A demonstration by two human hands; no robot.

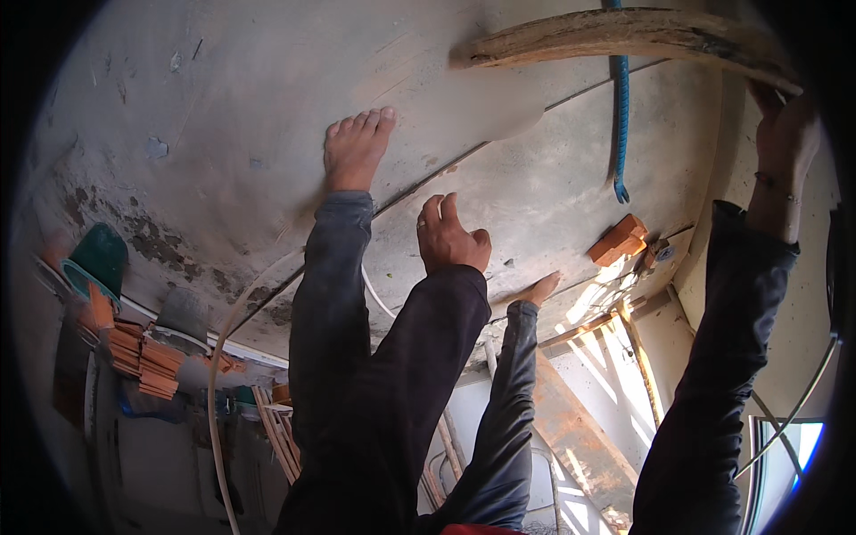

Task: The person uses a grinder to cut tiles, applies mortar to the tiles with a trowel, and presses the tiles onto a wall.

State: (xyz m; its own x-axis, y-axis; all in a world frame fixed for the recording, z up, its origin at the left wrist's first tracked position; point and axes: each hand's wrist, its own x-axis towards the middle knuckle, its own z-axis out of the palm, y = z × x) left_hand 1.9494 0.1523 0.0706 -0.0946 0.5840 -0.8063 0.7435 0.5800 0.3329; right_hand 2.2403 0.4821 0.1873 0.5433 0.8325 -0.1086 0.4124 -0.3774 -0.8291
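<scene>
My left hand (450, 232) hangs over the grey concrete surface (223, 107) between my bare feet (357, 147), its fingers bent and apart with nothing in them. At the upper right my right hand (785, 129) grips the end of a curved, weathered wooden plank (615, 37), which crosses the top of the picture. Below the plank lies a blue ribbed bar (622, 134) with a forked end. An orange brick (617, 239) lies to the lower left of my right hand, beside a small metal object (658, 254).
A pale hose (215, 392) runs past my left leg. At the left are a green bucket (100, 254) and stacked terracotta pieces (147, 357) along the concrete edge. Below at the right are a rusty board (580, 428), a sunlit wooden pole (642, 366) and crossed rods (785, 428) by a wall.
</scene>
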